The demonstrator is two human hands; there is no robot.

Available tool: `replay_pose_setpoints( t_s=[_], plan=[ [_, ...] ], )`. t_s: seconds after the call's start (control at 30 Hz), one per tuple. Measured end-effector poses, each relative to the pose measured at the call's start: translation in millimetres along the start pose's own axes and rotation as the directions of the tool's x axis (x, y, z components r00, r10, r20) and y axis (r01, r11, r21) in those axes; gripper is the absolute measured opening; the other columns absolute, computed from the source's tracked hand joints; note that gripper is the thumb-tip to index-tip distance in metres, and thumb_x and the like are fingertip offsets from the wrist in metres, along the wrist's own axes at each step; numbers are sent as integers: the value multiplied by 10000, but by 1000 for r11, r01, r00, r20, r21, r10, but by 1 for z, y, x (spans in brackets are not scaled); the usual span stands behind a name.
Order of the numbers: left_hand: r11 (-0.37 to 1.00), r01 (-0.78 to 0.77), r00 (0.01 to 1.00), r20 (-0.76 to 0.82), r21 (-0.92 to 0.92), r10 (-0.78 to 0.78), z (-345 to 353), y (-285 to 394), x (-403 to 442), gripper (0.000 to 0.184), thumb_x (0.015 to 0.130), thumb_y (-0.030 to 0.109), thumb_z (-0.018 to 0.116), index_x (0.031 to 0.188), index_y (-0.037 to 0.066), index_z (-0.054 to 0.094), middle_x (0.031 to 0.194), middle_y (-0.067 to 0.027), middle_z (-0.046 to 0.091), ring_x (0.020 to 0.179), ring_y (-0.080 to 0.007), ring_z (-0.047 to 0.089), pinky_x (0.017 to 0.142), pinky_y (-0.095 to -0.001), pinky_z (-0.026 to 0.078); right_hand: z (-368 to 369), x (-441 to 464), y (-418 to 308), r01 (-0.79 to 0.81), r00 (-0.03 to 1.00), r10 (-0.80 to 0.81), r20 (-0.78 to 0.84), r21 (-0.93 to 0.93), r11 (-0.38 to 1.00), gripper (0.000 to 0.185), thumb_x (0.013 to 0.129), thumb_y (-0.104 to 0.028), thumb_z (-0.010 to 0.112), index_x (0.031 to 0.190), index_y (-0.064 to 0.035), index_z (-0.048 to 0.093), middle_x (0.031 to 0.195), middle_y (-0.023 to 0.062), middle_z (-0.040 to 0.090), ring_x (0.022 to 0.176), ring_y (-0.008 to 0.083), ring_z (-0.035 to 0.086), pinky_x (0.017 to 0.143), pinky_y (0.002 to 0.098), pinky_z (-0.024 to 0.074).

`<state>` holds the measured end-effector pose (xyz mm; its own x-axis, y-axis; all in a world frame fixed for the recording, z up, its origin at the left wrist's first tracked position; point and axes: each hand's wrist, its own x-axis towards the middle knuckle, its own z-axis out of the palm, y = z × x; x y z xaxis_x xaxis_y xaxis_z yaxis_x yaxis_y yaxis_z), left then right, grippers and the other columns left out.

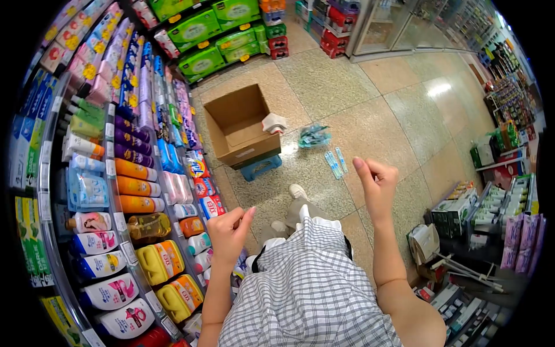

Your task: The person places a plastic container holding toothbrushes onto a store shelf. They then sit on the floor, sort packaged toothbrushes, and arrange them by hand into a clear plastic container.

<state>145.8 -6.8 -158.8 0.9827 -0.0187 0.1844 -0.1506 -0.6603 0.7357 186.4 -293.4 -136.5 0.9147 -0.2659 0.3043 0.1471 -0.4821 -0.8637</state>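
Note:
My left hand (pixel 229 232) is raised beside the shelf, its fingers curled in and its thumb pointing up, with nothing seen in it. Over the floor on the other side, my right hand (pixel 378 184) makes a loose fist with the thumb out; it looks bare too. Ahead of me an open, seemingly empty cardboard box (pixel 237 128) rests on a small blue stool (pixel 261 168). A white cloth or glove (pixel 274 123) hangs over the box's rim. Several slim light-blue packs (pixel 335 162) lie on the tiles, near a crumpled clear bag (pixel 315 136) with teal contents.
A long shelf on the left carries shampoo bottles (pixel 126 318), yellow jugs (pixel 162 260) and orange bottles (pixel 139 186). Green tissue packs (pixel 199 63) are stacked at the back. Glass cabinets (pixel 404 26) stand far off. Boxes and toothpaste-like goods (pixel 500 208) fill a right-hand shelf.

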Motion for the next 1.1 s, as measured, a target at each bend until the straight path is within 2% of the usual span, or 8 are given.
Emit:
replay_pose_setpoints(
  t_s=[0.03,0.13,0.3,0.4,0.5,0.83,1.0,1.1],
  plan=[
    [1000,-3,1000,11,-11,3,8,3,3,409,846,141,711,572,-1,443,470,-95,362,399,-171,309,419,-335,237,-6,1,6,-65,998,65,-23,31,997,477,886,-191,686,545,-5,408,478,-4,311,482,75,252,450,312,166],
    [1000,13,998,60,12,-14,34,6,14,399,851,152,704,578,3,454,471,-98,375,397,-187,318,423,-342,246,-26,17,27,-63,996,61,-72,-18,998,462,895,-189,671,541,1,443,477,19,374,467,76,309,449,303,206],
    [996,39,980,191,84,-55,86,8,41,355,857,187,686,603,5,517,529,-134,485,441,-286,457,451,-381,321,-44,60,55,-110,994,109,-20,-3,994,413,908,-188,642,573,21,522,518,48,489,483,106,443,474,286,301],
    [999,23,985,171,27,-28,128,13,66,381,849,147,685,591,-23,462,493,-119,375,416,-206,336,438,-356,258,-52,92,82,-129,991,129,36,5,992,380,913,-198,634,613,25,567,562,59,530,523,120,495,502,278,344],
    [997,67,961,265,49,-77,171,26,96,337,861,215,672,629,6,544,569,-141,511,493,-307,504,478,-388,364,-60,122,111,-156,984,154,95,18,988,322,909,-190,640,675,27,605,623,72,566,574,129,536,540,269,389],
    [980,187,894,426,-64,-142,313,35,177,166,880,210,646,815,61,618,689,-105,598,573,-274,582,530,-384,437,-33,186,202,-235,939,223,260,17,972,157,875,-120,669,834,27,633,778,88,635,664,149,611,624,266,478],
    [967,253,821,534,-20,-204,371,-19,197,124,875,197,639,875,77,612,699,-110,615,590,-289,600,539,-402,453,3,196,252,-304,910,297,290,-23,952,91,858,-61,671,864,22,635,809,91,643,686,150,620,641,265,488],
    [961,276,804,545,12,-238,421,-89,207,135,861,191,648,889,67,603,690,-120,613,620,-304,613,551,-413,456,44,194,296,-372,878,374,299,-66,926,72,851,-42,671,878,16,637,823,90,645,700,152,623,652,266,490]
  ],
)
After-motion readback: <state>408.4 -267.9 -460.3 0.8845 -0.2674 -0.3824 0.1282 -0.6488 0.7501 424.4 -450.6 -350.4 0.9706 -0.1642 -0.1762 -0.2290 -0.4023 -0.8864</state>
